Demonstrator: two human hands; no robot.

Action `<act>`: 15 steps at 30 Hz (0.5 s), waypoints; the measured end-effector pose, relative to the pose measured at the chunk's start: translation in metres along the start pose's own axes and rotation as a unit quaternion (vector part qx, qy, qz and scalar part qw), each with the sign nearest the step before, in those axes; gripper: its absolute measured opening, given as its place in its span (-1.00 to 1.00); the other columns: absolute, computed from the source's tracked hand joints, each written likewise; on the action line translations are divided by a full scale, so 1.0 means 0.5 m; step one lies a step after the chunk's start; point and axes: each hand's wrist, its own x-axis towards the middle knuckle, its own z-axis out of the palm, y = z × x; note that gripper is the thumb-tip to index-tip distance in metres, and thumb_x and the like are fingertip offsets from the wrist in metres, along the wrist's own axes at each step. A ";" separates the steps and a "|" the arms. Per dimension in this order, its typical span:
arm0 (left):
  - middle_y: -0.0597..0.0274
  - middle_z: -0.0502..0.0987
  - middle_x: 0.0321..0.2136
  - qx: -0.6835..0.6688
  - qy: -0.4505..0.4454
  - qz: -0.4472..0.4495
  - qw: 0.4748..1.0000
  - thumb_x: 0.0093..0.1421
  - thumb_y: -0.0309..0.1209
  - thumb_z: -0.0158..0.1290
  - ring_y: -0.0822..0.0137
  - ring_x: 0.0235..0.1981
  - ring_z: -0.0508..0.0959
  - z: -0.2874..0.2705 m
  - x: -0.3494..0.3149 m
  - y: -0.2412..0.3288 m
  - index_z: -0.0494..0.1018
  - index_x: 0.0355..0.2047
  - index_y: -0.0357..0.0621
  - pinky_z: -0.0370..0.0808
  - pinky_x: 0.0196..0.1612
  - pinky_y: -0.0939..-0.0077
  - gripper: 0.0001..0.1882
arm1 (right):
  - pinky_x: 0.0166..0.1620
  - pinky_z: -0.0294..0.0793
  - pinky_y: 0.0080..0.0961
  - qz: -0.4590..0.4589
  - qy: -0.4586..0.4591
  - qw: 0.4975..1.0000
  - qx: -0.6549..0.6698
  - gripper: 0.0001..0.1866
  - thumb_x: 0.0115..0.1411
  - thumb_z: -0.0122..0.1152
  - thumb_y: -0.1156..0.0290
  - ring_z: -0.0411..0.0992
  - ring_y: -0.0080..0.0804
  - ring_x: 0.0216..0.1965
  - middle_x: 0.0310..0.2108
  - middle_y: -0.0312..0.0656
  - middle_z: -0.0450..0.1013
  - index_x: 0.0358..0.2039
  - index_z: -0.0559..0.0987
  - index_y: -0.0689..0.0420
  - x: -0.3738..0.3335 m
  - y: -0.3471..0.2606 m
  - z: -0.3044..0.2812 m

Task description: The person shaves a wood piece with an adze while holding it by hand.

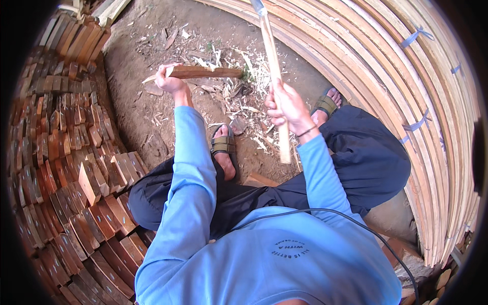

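Wood slab (206, 72), straight handle (272, 56), pale shavings (255, 68)

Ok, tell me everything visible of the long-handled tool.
The long-handled tool has a straight, pale, wood-looking handle and a grey, metal-looking far end, cut off by the picture's top edge. It runs up and slightly left, the right hand closed around the handle, whose blunt near end juts past the grip. Nothing else visibly touches it.

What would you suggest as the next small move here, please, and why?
Perhaps bring the tool's grey end down toward the wood piece: the left hand holds that piece, and the right hand grips the wooden handle, with shavings lying around.
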 end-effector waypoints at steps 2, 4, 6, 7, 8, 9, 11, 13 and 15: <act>0.02 0.43 -0.66 0.014 -0.016 0.030 0.999 0.10 -0.33 -0.27 0.11 -0.56 0.51 -0.018 0.006 -0.005 0.33 -0.62 -0.19 0.51 -0.38 0.23 -0.72 | -0.75 0.22 -0.72 0.016 0.023 0.999 -0.022 -0.68 0.42 -0.21 0.10 0.13 -0.72 -0.71 -0.57 -0.40 0.19 -0.32 0.27 0.09 -0.043 0.007 -0.004; 0.01 0.42 -0.66 -0.019 -0.006 0.013 1.000 0.08 -0.32 -0.26 0.11 -0.55 0.50 -0.032 0.013 -0.010 0.33 -0.62 -0.19 0.50 -0.39 0.22 -0.73 | -0.71 0.31 -0.68 0.074 0.052 0.990 -0.107 -0.69 0.40 -0.14 0.15 0.19 -0.69 -0.70 -0.57 -0.40 0.22 -0.34 0.32 0.12 -0.067 0.048 0.003; 0.01 0.41 -0.66 -0.057 0.009 -0.001 0.998 0.07 -0.32 -0.25 0.11 -0.56 0.49 -0.048 0.018 -0.011 0.33 -0.62 -0.19 0.48 -0.39 0.22 -0.74 | -0.72 0.35 -0.66 0.111 0.084 0.972 -0.190 -0.74 0.37 -0.05 0.19 0.27 -0.66 -0.69 -0.62 -0.40 0.28 -0.31 0.38 0.14 -0.078 0.098 0.010; 0.01 0.41 -0.66 -0.081 0.021 -0.013 0.996 0.06 -0.32 -0.24 0.11 -0.57 0.48 -0.054 0.021 -0.010 0.33 -0.63 -0.19 0.47 -0.39 0.22 -0.74 | -0.74 0.30 -0.68 0.095 0.072 0.970 -0.212 -0.75 0.38 -0.06 0.20 0.24 -0.68 -0.70 -0.63 -0.41 0.25 -0.30 0.37 0.12 -0.081 0.121 0.014; 0.02 0.41 -0.66 -0.076 0.018 -0.009 0.997 0.06 -0.32 -0.24 0.11 -0.57 0.47 -0.060 0.024 -0.010 0.33 -0.63 -0.19 0.47 -0.39 0.22 -0.74 | -0.75 0.25 -0.71 0.103 0.097 0.957 -0.254 -0.77 0.39 -0.07 0.20 0.21 -0.70 -0.71 -0.65 -0.42 0.21 -0.28 0.36 0.10 -0.082 0.141 0.019; 0.02 0.40 -0.66 -0.075 0.024 -0.007 0.997 0.06 -0.32 -0.24 0.11 -0.57 0.47 -0.065 0.025 -0.009 0.33 -0.63 -0.19 0.46 -0.38 0.21 -0.74 | -0.77 0.22 -0.70 0.075 0.101 0.954 -0.272 -0.77 0.41 -0.12 0.21 0.18 -0.70 -0.75 -0.66 -0.40 0.22 -0.28 0.35 0.10 -0.080 0.155 0.023; 0.02 0.40 -0.66 -0.068 0.044 -0.019 0.997 0.06 -0.32 -0.25 0.11 -0.58 0.45 -0.072 0.027 -0.008 0.33 -0.63 -0.19 0.46 -0.38 0.20 -0.74 | -0.77 0.22 -0.69 0.095 0.111 0.960 -0.239 -0.76 0.41 -0.15 0.21 0.17 -0.70 -0.76 -0.66 -0.39 0.23 -0.29 0.34 0.10 -0.074 0.168 0.029; 0.02 0.40 -0.66 -0.071 0.026 0.001 0.997 0.06 -0.32 -0.25 0.11 -0.58 0.45 -0.073 0.028 -0.009 0.33 -0.63 -0.19 0.46 -0.38 0.20 -0.74 | -0.78 0.19 -0.68 0.084 0.108 0.969 -0.207 -0.75 0.42 -0.19 0.21 0.16 -0.69 -0.77 -0.67 -0.38 0.23 -0.32 0.32 0.10 -0.066 0.169 0.036; 0.02 0.40 -0.65 -0.083 0.037 -0.006 0.996 0.08 -0.33 -0.25 0.10 -0.58 0.46 -0.071 0.027 -0.010 0.33 -0.61 -0.20 0.46 -0.40 0.19 -0.75 | -0.78 0.18 -0.68 0.136 0.098 0.965 -0.203 -0.75 0.42 -0.20 0.22 0.16 -0.69 -0.77 -0.68 -0.38 0.23 -0.33 0.32 0.09 -0.057 0.168 0.046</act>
